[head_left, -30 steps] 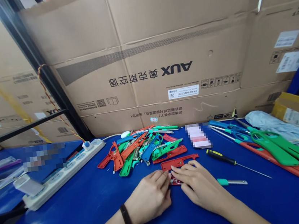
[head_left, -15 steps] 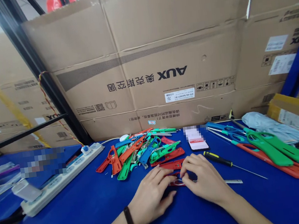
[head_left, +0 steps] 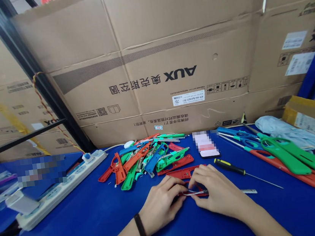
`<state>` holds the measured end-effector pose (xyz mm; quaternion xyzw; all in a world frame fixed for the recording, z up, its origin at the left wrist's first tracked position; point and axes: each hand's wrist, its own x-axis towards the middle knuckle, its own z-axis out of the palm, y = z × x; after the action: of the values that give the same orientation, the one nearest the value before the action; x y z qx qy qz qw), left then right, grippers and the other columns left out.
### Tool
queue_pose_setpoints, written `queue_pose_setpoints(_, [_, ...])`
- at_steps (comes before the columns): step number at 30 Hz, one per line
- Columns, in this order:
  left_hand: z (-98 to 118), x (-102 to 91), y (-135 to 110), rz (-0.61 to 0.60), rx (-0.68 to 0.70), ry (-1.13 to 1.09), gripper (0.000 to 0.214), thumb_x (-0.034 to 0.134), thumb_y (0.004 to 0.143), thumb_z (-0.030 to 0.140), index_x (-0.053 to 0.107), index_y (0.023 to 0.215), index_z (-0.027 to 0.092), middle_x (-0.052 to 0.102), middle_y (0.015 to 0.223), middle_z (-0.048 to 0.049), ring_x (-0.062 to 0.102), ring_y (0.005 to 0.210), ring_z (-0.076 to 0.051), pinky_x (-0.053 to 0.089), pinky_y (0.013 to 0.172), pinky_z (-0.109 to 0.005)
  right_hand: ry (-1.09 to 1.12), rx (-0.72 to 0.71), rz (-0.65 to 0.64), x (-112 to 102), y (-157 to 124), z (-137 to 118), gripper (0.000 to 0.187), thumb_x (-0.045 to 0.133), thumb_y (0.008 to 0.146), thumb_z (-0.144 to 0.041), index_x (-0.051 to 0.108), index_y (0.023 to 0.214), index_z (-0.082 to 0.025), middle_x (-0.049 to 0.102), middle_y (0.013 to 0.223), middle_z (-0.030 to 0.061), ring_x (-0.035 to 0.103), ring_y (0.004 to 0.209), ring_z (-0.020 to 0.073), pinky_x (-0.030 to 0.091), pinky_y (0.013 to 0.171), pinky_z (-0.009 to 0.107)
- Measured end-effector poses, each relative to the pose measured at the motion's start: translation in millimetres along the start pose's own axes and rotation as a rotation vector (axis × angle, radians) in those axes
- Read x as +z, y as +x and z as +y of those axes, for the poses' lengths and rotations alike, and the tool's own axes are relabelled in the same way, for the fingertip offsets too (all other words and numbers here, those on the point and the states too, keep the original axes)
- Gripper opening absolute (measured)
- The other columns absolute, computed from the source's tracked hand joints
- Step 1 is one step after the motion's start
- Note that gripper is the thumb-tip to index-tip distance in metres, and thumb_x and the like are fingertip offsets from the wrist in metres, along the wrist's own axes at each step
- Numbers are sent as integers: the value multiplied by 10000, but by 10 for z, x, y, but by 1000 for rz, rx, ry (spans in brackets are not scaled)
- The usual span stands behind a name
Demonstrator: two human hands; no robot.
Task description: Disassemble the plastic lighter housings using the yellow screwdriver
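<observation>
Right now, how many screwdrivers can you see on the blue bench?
1: the black-and-yellow-handled screwdriver lies on the blue bench right of the right hand. A metal tip beside that hand could be another; the pile may hide more.

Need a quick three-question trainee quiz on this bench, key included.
1. True or false: the left hand wears a black wristband.
2. What lies to the right of the right hand, with a yellow-and-black handle? A. a screwdriver B. a hammer C. a paintbrush
3. Fill in: the white power strip lies to the ___ of the pile of red and green plastic parts.

Key: 1 true; 2 A; 3 left.
</observation>
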<state>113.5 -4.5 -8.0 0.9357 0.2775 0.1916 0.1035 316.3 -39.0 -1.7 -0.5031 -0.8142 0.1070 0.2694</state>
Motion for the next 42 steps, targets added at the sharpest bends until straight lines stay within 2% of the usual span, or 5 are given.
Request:
queue_pose_setpoints(16, [19,-19,17,3,-63,-55,158,533,875,171,577,1010,240,597,1099,-16,539,1015,-183,478,816,-289,18,36,-39,22,7,49,55,608,745,-174,615,767,-224,608,802,-11,545,796,169,359,796,316])
queue_pose_setpoints(22, [14,-17,10,-9,-68,-51,122,535,873,169,568,966,239,602,1083,-4,545,1009,-182,476,785,-287,41,-6,-68,-14,23,37,81,610,760,-143,596,733,-218,639,803,-32,554,820,155,338,843,319])
queue_pose_setpoints(31, [56,-9,31,-17,-109,-57,137,541,858,136,547,952,235,589,1108,1,536,1032,-186,487,818,-306,24,46,-76,32,-3,68,60,594,763,-174,599,794,-225,626,835,-9,558,829,177,361,850,341])
queue_pose_setpoints(38, [54,2,23,-40,-73,24,150,513,871,130,535,989,219,560,1145,-31,522,1060,-208,517,787,-323,29,70,-85,10,11,39,97,588,757,-157,601,810,-237,610,854,-14,551,876,178,328,915,370])
queue_pose_setpoints(42, [68,-4,26,-25,-65,7,158,514,863,107,525,971,221,576,1126,-14,530,1063,-188,512,796,-306,34,70,-84,13,-4,32,100,589,752,-150,594,805,-235,601,846,-17,549,853,172,341,887,354])
